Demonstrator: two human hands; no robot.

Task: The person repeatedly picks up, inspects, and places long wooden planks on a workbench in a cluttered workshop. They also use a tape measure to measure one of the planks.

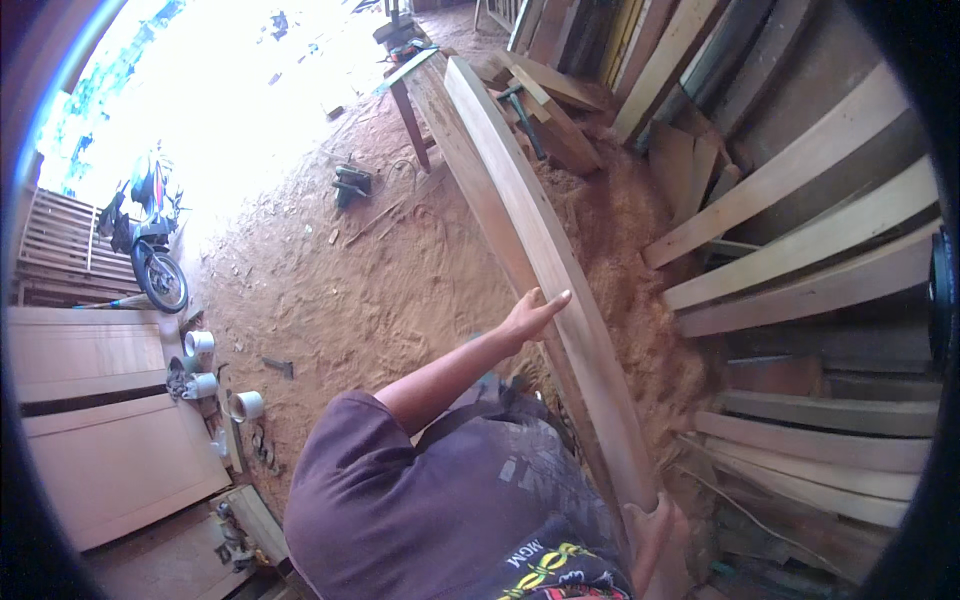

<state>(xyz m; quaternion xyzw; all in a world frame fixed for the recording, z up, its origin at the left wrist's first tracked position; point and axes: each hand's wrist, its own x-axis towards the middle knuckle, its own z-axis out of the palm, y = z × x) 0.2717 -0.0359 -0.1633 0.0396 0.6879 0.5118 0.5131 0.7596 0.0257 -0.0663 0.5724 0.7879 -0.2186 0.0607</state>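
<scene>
A long, pale wooden plank (600,390) runs from the far bench end down to my body, lying along a narrower wooden bench (470,180). Partway along it, my left hand (535,315) grips the left edge, thumb over the upper face and fingers at the side. Close to my body, my right hand (655,530) is closed on the plank's near end; part of its grip is hidden. A dark T-shaped tool (522,118) rests just right of the plank's far part, by some wooden blocks (560,130).
Wood dust covers the ground. A dark green power tool (351,185) with a cord lies left of the bench. Many boards (800,180) lean along the right side. White buckets (245,405), wooden panels (120,465) and a motorbike (155,250) stand at the left.
</scene>
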